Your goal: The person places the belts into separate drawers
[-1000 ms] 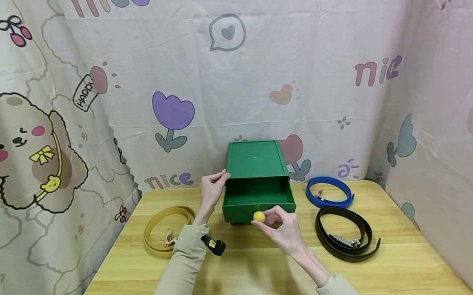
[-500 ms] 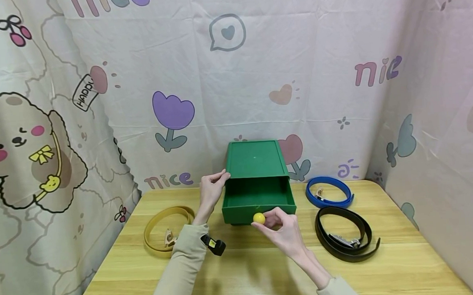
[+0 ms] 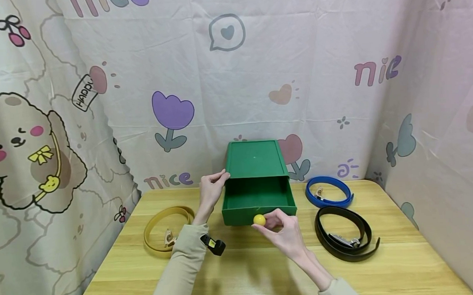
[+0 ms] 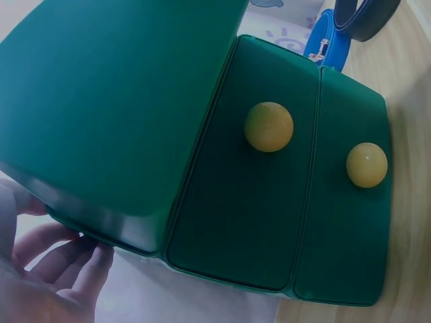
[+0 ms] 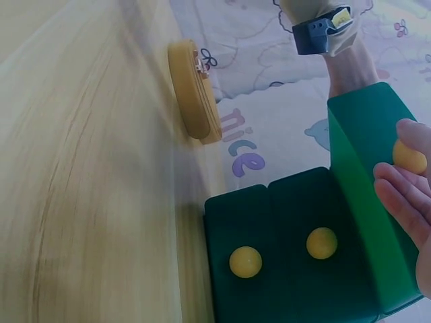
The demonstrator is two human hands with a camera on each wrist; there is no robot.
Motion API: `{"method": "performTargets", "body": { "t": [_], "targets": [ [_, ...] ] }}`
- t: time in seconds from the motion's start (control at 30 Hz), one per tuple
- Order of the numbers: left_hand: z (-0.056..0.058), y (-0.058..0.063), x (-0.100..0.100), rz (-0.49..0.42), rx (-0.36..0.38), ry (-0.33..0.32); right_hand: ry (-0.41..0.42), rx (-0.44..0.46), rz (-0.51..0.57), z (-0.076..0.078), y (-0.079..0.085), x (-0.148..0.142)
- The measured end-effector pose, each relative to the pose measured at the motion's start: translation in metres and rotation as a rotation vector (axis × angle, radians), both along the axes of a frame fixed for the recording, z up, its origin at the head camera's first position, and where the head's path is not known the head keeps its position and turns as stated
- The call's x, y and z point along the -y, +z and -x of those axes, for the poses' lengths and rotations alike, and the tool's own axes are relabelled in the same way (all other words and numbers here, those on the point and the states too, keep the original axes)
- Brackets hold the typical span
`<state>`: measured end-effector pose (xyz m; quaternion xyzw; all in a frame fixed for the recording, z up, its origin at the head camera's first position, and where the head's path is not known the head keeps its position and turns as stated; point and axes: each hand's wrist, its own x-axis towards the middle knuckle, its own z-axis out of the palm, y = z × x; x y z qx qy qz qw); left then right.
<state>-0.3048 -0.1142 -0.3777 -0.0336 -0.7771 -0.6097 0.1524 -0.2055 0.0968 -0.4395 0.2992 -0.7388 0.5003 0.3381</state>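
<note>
Yellow belt [image 3: 157, 252], coiled, lies left of the left hand's fingers, nearer the person; left hand [image 3: 212, 191] grips the front left top corner of the green drawer cabinet [image 3: 255, 160], fingers bent against its side, thumb at the edge; right of those fingers the top drawer [image 3: 240, 216] stands pulled out; its yellow ball knob [image 3: 259, 220] sits between the right hand's thumb and forefinger, pinched; below that pinch, middle knob [image 4: 269, 126] and bottom knob [image 4: 367, 165] are untouched, their drawers closed; right hand [image 3: 285, 234] is just in front of the drawer; blue belt [image 3: 337, 204] lies right of the right fingers and beyond them, black belt [image 3: 348, 256] right and nearer; step in hand looks like working the top drawer, left bracing; next move likely calls for a firm brace and a straight, level knob guide; in or out, cannot tell.
</note>
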Motion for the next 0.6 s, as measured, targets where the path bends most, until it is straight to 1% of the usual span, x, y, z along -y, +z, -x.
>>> {"method": "performTargets", "body": {
  "t": [0.13,0.27,0.37,0.47,0.6],
  "targets": [
    [0.0008,-0.0008,0.0002,0.008,0.003,0.006,-0.001,0.017,-0.003,-0.0011,-0.0010,-0.0008],
    [0.0014,-0.0011,0.0002,0.004,0.002,0.004,0.011,-0.008,-0.009,-0.0015,-0.0018,-0.0029],
    [0.0015,-0.0011,0.0003,-0.007,0.001,-0.003,0.029,-0.008,-0.006,-0.0016,-0.0031,-0.0046],
    [0.0010,-0.0008,0.0003,-0.016,-0.003,-0.008,0.042,0.013,-0.002,-0.0024,-0.0039,-0.0057],
    [0.0003,-0.0003,0.0000,-0.016,-0.009,-0.012,0.046,-0.003,-0.009,-0.0028,-0.0044,-0.0061]
  ]
}}
